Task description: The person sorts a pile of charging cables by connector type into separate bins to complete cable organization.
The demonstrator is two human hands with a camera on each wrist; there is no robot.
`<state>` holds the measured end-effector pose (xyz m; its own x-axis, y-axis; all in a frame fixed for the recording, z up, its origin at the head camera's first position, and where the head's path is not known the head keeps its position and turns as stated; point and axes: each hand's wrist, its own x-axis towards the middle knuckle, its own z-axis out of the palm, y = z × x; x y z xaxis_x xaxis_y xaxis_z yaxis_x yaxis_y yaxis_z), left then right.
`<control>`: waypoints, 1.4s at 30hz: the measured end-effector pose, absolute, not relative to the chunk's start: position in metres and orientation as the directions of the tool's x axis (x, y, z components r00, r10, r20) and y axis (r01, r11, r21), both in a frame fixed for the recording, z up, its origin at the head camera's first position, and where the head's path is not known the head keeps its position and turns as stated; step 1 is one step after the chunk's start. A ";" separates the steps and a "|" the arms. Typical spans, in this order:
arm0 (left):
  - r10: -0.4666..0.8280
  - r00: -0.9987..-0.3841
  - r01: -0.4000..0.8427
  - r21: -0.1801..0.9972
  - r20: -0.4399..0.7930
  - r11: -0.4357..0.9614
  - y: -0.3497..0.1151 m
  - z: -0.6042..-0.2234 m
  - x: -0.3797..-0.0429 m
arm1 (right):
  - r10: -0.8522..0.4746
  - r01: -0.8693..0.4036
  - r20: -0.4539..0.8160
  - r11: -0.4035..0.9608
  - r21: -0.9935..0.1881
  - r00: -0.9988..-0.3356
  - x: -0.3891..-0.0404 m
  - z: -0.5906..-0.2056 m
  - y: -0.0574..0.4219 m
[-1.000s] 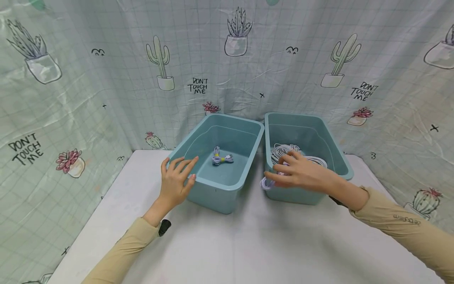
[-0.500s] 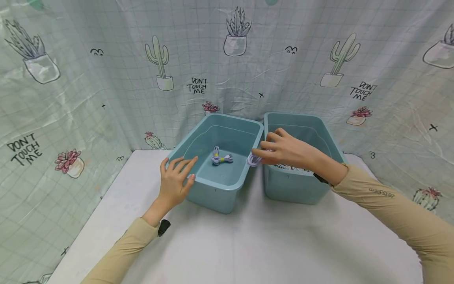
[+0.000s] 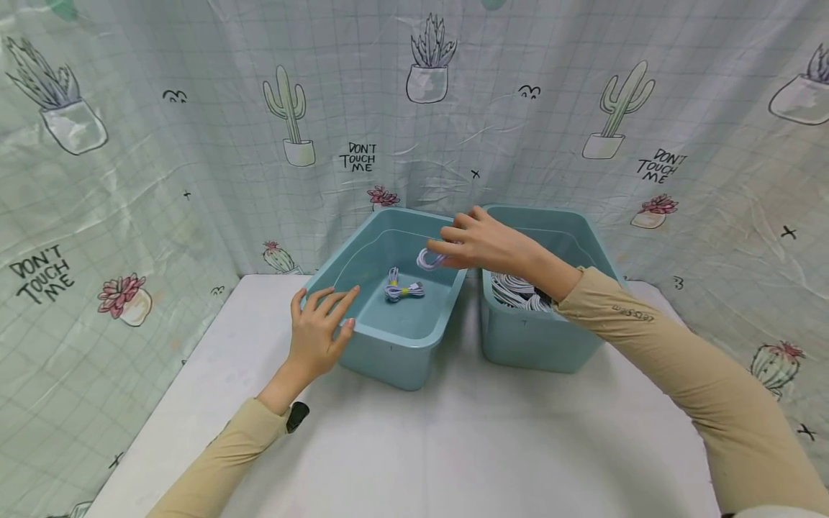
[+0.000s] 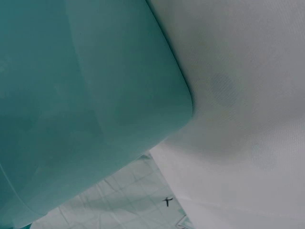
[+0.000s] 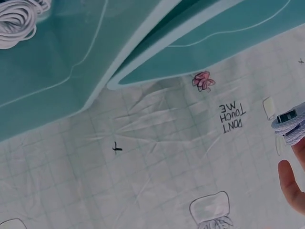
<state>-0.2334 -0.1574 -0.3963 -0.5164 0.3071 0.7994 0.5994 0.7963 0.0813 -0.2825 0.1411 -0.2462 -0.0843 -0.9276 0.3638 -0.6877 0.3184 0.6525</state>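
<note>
A bundled white-lilac cable (image 3: pixel 429 260) with a USB plug dangles from my right hand (image 3: pixel 487 243), which pinches it above the right side of the left teal bin (image 3: pixel 385 365). In the right wrist view that cable (image 5: pixel 291 126) shows at the right edge, by the fingers. On the left bin's floor lies another bundled cable (image 3: pixel 403 291), tied with yellow. My left hand (image 3: pixel 317 337) rests with spread fingers at the bin's near left rim. Coiled white cables (image 3: pixel 518 291) fill part of the right teal bin (image 3: pixel 531 347), partly hidden by my right arm.
Both bins stand side by side on a white table (image 3: pixel 414 453), a narrow gap between them at the front. Behind hangs a cactus-print curtain (image 3: pixel 363 86), close to the bins' far rims.
My right hand has lifted the cable from the front of the right bin and carried it left, over the left bin. My left hand has stayed in place.
</note>
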 end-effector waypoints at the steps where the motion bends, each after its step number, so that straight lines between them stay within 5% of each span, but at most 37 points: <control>1: 0.307 -0.516 0.599 0.082 0.800 0.796 -0.157 -0.396 -0.234 | -0.928 -0.677 0.361 0.322 0.662 -0.088 -0.285 -0.246 0.138; 12: 0.311 -0.518 0.604 0.084 0.797 0.792 -0.158 -0.396 -0.233 | -0.927 -0.660 0.350 0.349 0.665 -0.137 -0.316 -0.243 0.104; 24: 0.304 -0.514 0.605 0.087 0.802 0.792 -0.158 -0.396 -0.232 | -0.912 -0.686 0.288 0.409 0.602 -0.292 -0.336 -0.241 0.078; 31: 0.314 -0.523 0.604 0.085 0.792 0.793 -0.157 -0.397 -0.232 | -0.885 -0.616 0.343 0.465 0.636 -0.314 -0.346 -0.248 0.071; 38: 0.313 -0.523 0.603 0.086 0.793 0.793 -0.157 -0.395 -0.232 | -0.820 -0.497 0.392 0.567 0.657 -0.416 -0.353 -0.253 0.075; 42: 0.307 -0.519 0.603 0.086 0.798 0.793 -0.157 -0.395 -0.232 | -0.842 -0.511 0.362 0.532 0.675 -0.399 -0.353 -0.255 0.080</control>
